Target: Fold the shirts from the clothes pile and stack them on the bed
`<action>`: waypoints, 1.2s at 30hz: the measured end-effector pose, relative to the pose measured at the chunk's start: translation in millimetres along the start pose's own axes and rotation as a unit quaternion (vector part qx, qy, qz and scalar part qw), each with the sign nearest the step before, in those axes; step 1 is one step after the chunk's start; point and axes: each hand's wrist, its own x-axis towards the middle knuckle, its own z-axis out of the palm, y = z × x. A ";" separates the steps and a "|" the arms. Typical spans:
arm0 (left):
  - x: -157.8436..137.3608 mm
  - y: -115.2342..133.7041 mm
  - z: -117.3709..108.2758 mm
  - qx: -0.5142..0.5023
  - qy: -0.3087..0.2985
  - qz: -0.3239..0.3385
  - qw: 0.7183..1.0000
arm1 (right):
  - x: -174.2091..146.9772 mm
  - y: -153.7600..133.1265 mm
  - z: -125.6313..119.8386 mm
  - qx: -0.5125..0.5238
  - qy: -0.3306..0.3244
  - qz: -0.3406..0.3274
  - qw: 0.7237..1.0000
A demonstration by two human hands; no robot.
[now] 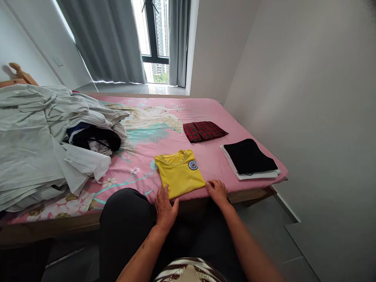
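A folded yellow T-shirt with a round badge on its chest lies flat near the bed's front edge, its collar pointing away from me. My left hand rests against its lower left corner, fingers stretched out and thumb apart. At the lower right corner, my right hand touches the shirt with its fingertips, fingers slightly bent and spread. Neither hand lifts the fabric.
A folded red plaid garment lies behind the shirt. To the right, a folded black garment rests on a white one. Crumpled white clothes are heaped on the left of the pink flowered bed. A wall stands on the right.
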 end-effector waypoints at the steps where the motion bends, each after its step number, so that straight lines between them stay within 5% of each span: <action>1: -1.8 -2.7 -2.7 -0.035 0.012 -0.035 0.999 | 3.1 -3.5 -3.1 -0.009 -0.025 0.026 0.999; 5: -3.9 -11.5 -7.4 -0.172 -0.002 -0.189 0.967 | 16.6 -5.8 -9.4 0.006 -0.119 0.070 0.990; 10: -0.8 -8.1 -5.7 -0.268 -0.022 -0.267 0.926 | 25.5 -1.3 -11.7 0.012 -0.176 0.063 0.982; 30: 2.6 4.9 -7.4 -0.376 -0.047 -0.368 0.849 | 31.2 -17.6 -12.5 0.048 -0.223 0.052 0.972; 36: 3.8 6.8 -10.9 -0.419 -0.061 -0.374 0.825 | 31.7 -24.4 -9.4 0.194 -0.340 0.094 0.915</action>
